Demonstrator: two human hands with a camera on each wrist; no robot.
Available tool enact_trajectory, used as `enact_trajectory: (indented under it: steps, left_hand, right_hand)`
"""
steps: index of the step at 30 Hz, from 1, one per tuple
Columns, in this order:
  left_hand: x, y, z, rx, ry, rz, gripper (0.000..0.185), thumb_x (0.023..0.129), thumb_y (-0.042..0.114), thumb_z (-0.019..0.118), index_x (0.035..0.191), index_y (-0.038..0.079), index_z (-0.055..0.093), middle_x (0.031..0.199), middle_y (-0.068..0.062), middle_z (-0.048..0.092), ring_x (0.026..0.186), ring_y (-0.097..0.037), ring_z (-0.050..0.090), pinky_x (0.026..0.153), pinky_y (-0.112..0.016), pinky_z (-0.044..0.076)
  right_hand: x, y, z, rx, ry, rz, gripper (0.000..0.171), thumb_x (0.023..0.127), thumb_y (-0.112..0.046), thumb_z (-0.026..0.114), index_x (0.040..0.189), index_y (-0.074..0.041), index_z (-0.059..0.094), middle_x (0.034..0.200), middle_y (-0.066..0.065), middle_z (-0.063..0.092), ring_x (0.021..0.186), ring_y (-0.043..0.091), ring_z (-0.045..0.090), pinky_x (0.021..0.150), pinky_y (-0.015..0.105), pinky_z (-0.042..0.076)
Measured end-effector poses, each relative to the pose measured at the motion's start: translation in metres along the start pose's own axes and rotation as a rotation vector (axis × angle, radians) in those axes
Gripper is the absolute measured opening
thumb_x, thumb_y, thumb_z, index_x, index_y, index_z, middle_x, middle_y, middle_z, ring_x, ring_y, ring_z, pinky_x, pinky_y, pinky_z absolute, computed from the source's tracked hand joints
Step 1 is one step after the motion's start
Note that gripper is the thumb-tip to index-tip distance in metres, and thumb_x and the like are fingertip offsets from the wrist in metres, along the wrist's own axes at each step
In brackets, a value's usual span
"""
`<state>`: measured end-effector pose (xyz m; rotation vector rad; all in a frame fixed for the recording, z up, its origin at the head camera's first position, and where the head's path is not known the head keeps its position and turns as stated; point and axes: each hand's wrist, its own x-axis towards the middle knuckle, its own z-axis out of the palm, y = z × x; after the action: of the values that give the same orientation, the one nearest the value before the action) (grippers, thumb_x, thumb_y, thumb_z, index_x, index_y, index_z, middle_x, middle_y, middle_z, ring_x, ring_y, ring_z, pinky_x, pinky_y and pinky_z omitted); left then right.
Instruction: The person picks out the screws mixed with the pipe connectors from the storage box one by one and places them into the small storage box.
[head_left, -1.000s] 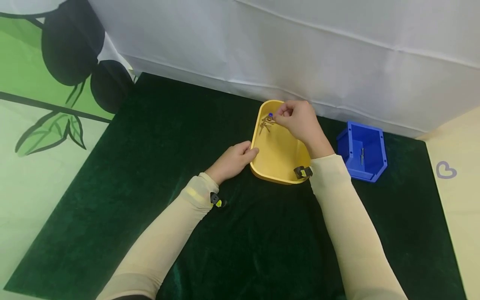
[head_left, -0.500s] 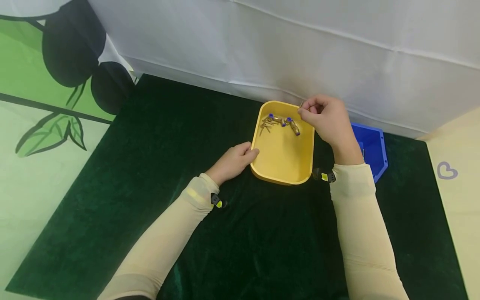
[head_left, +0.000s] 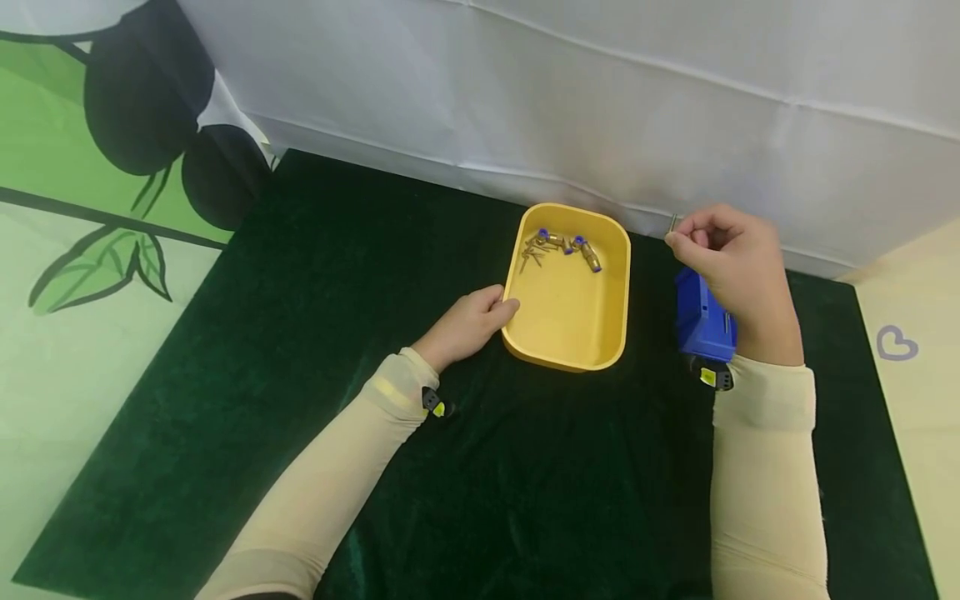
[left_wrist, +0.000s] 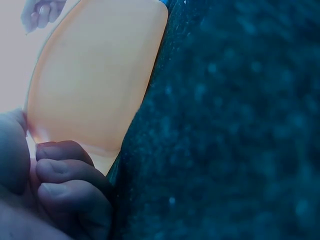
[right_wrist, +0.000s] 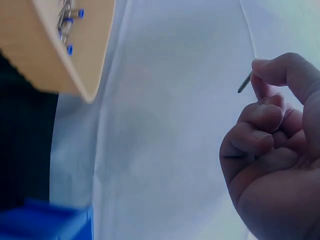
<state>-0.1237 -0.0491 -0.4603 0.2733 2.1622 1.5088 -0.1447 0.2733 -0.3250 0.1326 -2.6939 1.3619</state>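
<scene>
My left hand [head_left: 468,327] grips the left rim of a yellow plastic bin [head_left: 566,337], thumb over the edge and fingers against its outer wall. Inside the bin, several thin screws [head_left: 532,252] lie in a small pile at the far left, beside brass fittings with blue ends [head_left: 590,256]. My right hand [head_left: 738,267] pinches a small screw [right_wrist: 244,82] between thumb and index finger, its threaded end sticking out. That hand is raised near a blue open-front bin [head_left: 701,321] and partly hides it; a screw [head_left: 726,322] shows inside.
Dark green cloth [head_left: 375,242] covers the table. A white fabric wall [head_left: 525,100] rises along its back edge, close behind both bins. The blue bin stands to the right of the yellow one, with a gap between.
My right hand has moved right, out of the yellow bin and over to the blue one, with the screw pinched in its fingers. The left hand and yellow bin have barely moved.
</scene>
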Motion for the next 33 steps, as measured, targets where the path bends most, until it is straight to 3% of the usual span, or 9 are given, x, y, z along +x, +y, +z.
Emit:
enact_trajectory:
  steps: [5, 10, 17, 23, 33]
  left_hand:
    - [0.001, 0.001, 0.001, -0.001, 0.002, -0.001, 0.038, 0.102, 0.05, 0.046, 0.108, 0.015, 0.059, 0.085, -0.011, 0.059, 0.069, -0.027, 0.053, 0.059, -0.032, 0.039]
    - [0.003, 0.003, 0.002, 0.004, 0.006, 0.002, 0.037, 0.102, 0.05, 0.046, 0.107, 0.015, 0.059, 0.085, -0.011, 0.058, 0.069, -0.027, 0.053, 0.059, -0.032, 0.039]
    - [-0.001, 0.002, -0.002, 0.023, 0.023, -0.024, 0.038, 0.102, 0.051, 0.046, 0.105, 0.016, 0.059, 0.085, -0.012, 0.057, 0.07, -0.027, 0.053, 0.06, -0.032, 0.038]
    - [-0.002, 0.002, -0.004, 0.012, 0.025, -0.039, 0.038, 0.102, 0.052, 0.046, 0.109, 0.016, 0.059, 0.086, -0.012, 0.056, 0.072, -0.028, 0.053, 0.06, -0.032, 0.039]
    - [-0.001, 0.005, 0.001, -0.006, 0.018, -0.027, 0.037, 0.102, 0.049, 0.046, 0.112, 0.016, 0.06, 0.085, -0.011, 0.058, 0.069, -0.028, 0.052, 0.059, -0.033, 0.038]
  right_hand:
    - [-0.012, 0.017, -0.023, -0.009, 0.072, 0.007, 0.016, 0.09, -0.015, 0.074, 0.093, -0.001, 0.069, 0.072, 0.0, 0.051, 0.069, 0.016, 0.043, 0.052, 0.02, 0.034]
    - [-0.023, 0.035, -0.041, -0.087, 0.12, 0.069, 0.018, 0.09, -0.02, 0.074, 0.095, -0.003, 0.07, 0.077, -0.001, 0.052, 0.075, 0.015, 0.044, 0.058, 0.021, 0.035]
    - [-0.037, 0.062, -0.046, -0.146, 0.177, 0.109, 0.02, 0.09, -0.02, 0.074, 0.093, -0.002, 0.068, 0.072, -0.008, 0.05, 0.07, 0.012, 0.044, 0.054, 0.019, 0.034]
    - [-0.048, 0.074, -0.045, -0.273, 0.155, 0.153, 0.024, 0.092, -0.028, 0.072, 0.096, -0.005, 0.068, 0.072, -0.01, 0.049, 0.069, 0.011, 0.044, 0.054, 0.018, 0.034]
    - [-0.065, 0.091, -0.041, -0.46, 0.083, 0.161, 0.024, 0.096, -0.027, 0.064, 0.095, -0.004, 0.068, 0.08, 0.009, 0.054, 0.073, 0.02, 0.046, 0.057, 0.021, 0.035]
